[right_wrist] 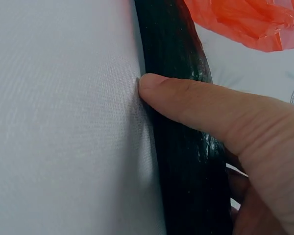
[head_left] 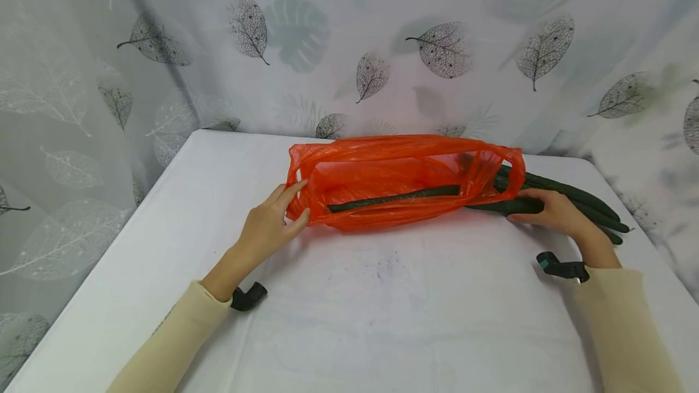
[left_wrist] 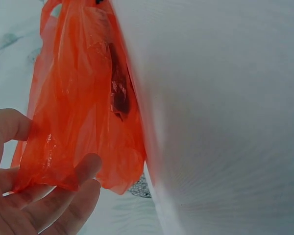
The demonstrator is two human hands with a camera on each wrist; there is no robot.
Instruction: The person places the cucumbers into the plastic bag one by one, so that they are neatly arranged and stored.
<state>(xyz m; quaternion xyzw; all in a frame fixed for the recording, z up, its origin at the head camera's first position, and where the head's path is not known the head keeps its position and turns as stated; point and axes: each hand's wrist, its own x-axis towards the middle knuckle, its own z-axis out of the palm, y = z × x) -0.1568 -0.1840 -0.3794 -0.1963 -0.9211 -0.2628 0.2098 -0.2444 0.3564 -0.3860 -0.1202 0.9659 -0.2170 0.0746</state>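
Observation:
An orange-red plastic bag [head_left: 377,165] lies on its side at the far part of the table. My left hand [head_left: 269,220] loosely holds the bag's left end, fingers and thumb around it; in the left wrist view the digits lie on both sides of the film. Several long dark green cucumbers [head_left: 579,193] stick out past the bag's right end. One dark green length [head_left: 404,197] shows within the bag. My right hand [head_left: 554,214] grips a cucumber [right_wrist: 191,181] just outside the bag, thumb across it, the other fingers mostly hidden behind.
White cloth covers the table [head_left: 377,308]. Behind its far edge hangs a pale curtain [head_left: 338,35] with leaf prints. Each wrist carries a black strapped device; one device [head_left: 248,297] shows beside the left sleeve.

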